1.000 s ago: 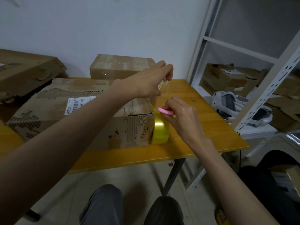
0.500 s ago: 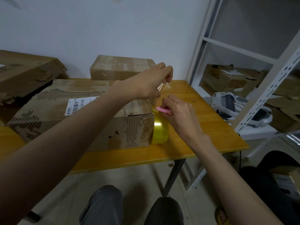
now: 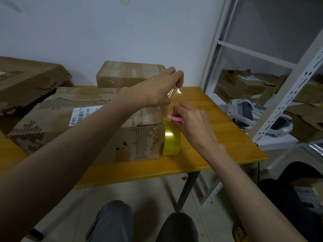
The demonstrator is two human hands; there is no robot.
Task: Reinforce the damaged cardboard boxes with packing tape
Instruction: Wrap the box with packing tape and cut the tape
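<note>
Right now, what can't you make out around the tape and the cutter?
All head view:
- Pink cutter: its blade end is hidden inside the right hand.
- Tape strip: clear; its run down to the roll is hard to trace past the left hand.
- Box label: partly covered by the left arm, print too small.

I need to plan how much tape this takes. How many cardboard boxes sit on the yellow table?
3: the torn box under the hands, a smaller box behind it by the wall, and a battered box at far left, whose base is hidden.
</note>
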